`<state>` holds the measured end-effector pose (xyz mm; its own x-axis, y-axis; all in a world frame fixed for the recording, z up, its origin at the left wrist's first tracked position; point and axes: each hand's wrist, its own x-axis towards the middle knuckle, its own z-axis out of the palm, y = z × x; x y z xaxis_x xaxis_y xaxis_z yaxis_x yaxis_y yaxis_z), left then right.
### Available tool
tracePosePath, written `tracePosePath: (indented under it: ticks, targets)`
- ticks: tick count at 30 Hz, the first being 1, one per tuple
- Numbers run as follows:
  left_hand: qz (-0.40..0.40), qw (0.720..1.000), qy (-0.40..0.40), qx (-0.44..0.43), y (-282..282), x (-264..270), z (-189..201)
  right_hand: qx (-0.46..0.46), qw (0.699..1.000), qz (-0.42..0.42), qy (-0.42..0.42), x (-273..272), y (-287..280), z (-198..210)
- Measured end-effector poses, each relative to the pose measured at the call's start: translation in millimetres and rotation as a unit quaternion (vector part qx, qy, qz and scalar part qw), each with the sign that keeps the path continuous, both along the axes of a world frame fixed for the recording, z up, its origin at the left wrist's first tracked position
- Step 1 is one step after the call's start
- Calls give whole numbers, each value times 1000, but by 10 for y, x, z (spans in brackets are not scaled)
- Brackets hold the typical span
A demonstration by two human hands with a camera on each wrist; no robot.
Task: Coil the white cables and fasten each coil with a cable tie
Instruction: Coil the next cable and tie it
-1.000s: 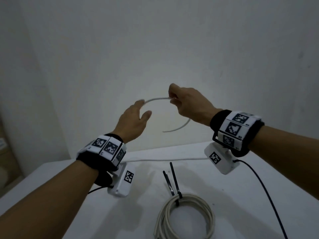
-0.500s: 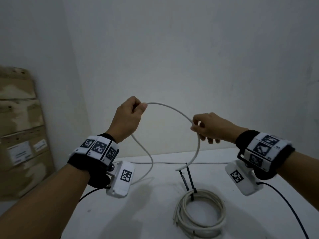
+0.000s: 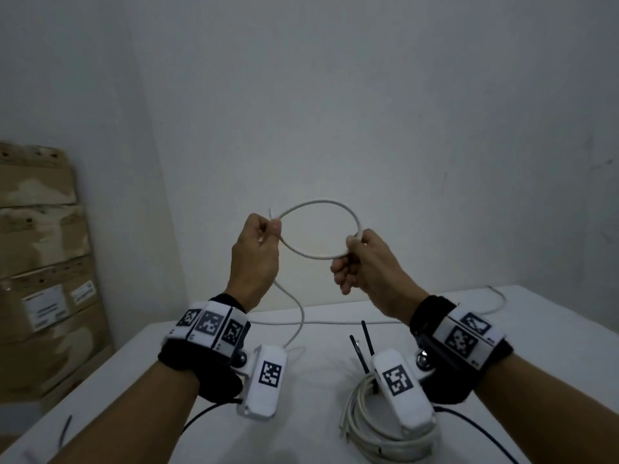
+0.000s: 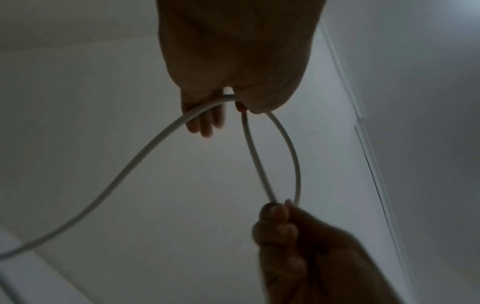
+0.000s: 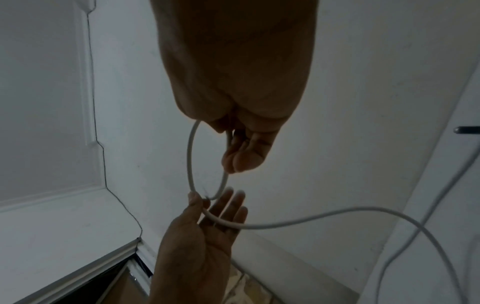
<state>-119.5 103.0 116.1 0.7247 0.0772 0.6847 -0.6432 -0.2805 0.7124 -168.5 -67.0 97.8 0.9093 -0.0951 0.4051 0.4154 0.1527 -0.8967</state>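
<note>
A white cable point(image 3: 321, 202) forms one round loop in the air between both hands. My left hand point(image 3: 273, 229) pinches it where the loop crosses, thumb against forefinger, with the short cable end sticking up. My right hand point(image 3: 351, 244) grips the loop's right side with curled fingers. From the left hand the cable hangs down to the table point(image 3: 311, 380) and runs along its far edge. The left wrist view shows the loop point(image 4: 296, 164) narrow between left hand point(image 4: 226, 98) and right hand point(image 4: 278, 207). A coiled white cable point(image 3: 358, 423) with a black cable tie point(image 3: 366, 336) lies under my right wrist.
Cardboard boxes point(image 3: 40, 262) are stacked against the wall at the left. A thin black strip point(image 3: 65, 430) lies near the table's front left. Black wires run from both wrist cameras. White walls stand close behind the table.
The open arc between the hands has closed into a full ring. My right hand moved up and left towards the left hand, and the loose end now sits at the left hand.
</note>
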Motion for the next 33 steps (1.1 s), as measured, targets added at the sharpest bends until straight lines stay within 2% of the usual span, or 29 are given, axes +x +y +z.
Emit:
tracePosePath:
  ticks: [2, 4, 7, 12, 14, 17, 19, 22, 24, 26, 29, 33]
  targets:
    - [-73, 993, 46, -84, -7, -40, -15, -23, 999, 45, 10, -8, 48, -88]
    - [-99, 986, 65, -117, -19, -78, -13, -75, 994, 74, 18, -17, 86, -174]
    - [-143, 973, 97, -152, -48, -122, -5, -131, 989, 69, 14, -25, 129, -245]
    - [-187, 958, 160, -148, -22, -131, -18, -97, 994, 43, 2, 35, 159, -237]
    - [-176, 960, 170, -133, 2, -105, -28, -133, 989, 57, 10, 42, 166, -254]
    - [-157, 966, 165, -118, 32, -56, -72, -236, 969, 70, 32, 46, 116, -309]
    - [-151, 969, 166, -102, 55, -31, -120, -244, 969, 43, 20, 81, 48, -304]
    - [-158, 970, 178, -47, 60, -43, -185, -206, 977, -24, -50, 140, -26, -176]
    - [-167, 969, 183, -7, 26, -73, -214, -281, 953, -68, -89, 184, -34, -86]
    - [-174, 967, 184, 15, -17, -103, -229, -356, 926, -85, -94, 196, -15, -34]
    - [-175, 966, 186, 24, -71, -119, -242, -355, 927, -91, -81, 217, 5, -24]
    - [-187, 960, 210, -11, -100, -131, -261, -339, 919, -181, -91, 260, 0, -106]
